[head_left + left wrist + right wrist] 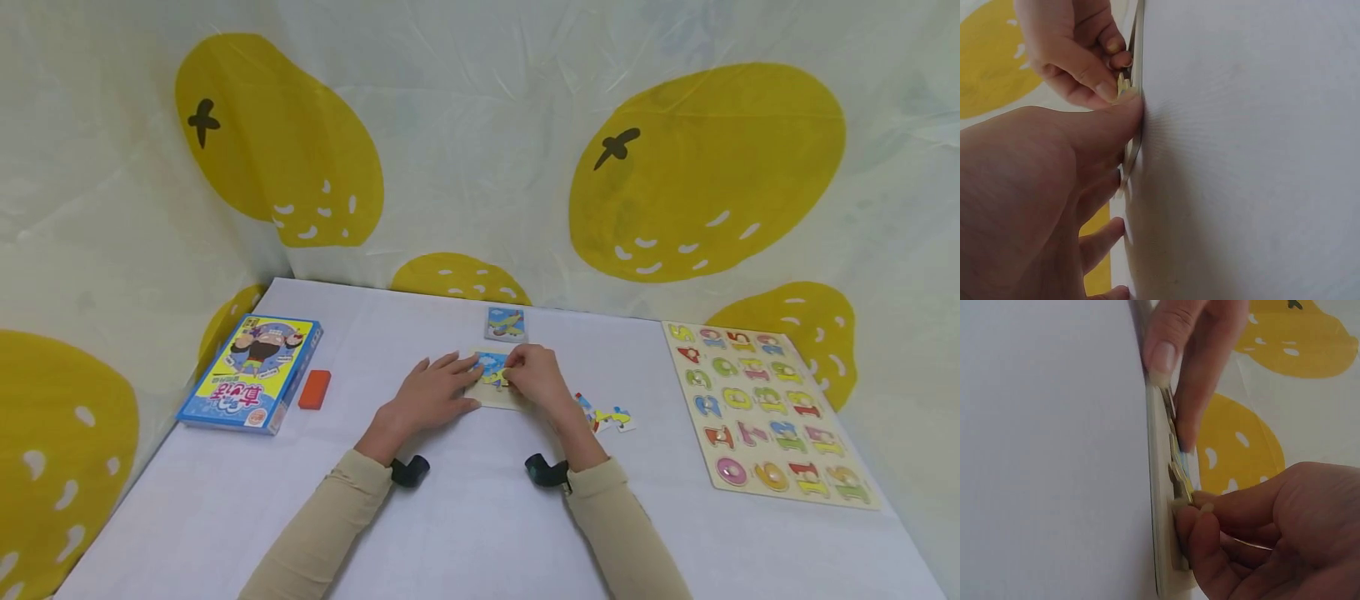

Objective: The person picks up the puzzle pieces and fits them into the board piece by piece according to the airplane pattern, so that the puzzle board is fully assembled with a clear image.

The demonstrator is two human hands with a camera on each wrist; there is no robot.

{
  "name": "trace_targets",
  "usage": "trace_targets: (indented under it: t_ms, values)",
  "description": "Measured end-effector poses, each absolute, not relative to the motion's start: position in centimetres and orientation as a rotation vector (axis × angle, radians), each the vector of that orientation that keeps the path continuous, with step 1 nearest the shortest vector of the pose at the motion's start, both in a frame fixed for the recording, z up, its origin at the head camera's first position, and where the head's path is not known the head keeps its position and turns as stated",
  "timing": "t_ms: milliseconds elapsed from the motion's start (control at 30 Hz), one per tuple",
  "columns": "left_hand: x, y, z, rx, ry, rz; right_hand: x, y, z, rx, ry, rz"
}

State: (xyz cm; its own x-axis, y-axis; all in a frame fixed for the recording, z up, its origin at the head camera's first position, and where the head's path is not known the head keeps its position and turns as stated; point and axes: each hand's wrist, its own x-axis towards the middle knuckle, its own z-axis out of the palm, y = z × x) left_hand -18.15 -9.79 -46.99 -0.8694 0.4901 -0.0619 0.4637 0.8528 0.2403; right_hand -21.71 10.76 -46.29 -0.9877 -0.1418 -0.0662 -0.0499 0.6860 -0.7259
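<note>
Pinching a small yellow puzzle piece with the right hand, right at the jigsaw board lying on the desk, and resting the left hand, with fingers extended and spread, along the board's left side. Having an airplane picture tile just beyond, loose pieces near the right wrist, and farther out a red block and game box leftward, a number puzzle board rightward.
</note>
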Motion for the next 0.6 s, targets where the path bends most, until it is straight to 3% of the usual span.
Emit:
trace_targets:
  t_ms: [600]
  values:
    - [-18.13,-9.71,-47.11,0.732,2.906,0.333,-21.67,9.87,-46.43,-0.148,2.929,-0.957]
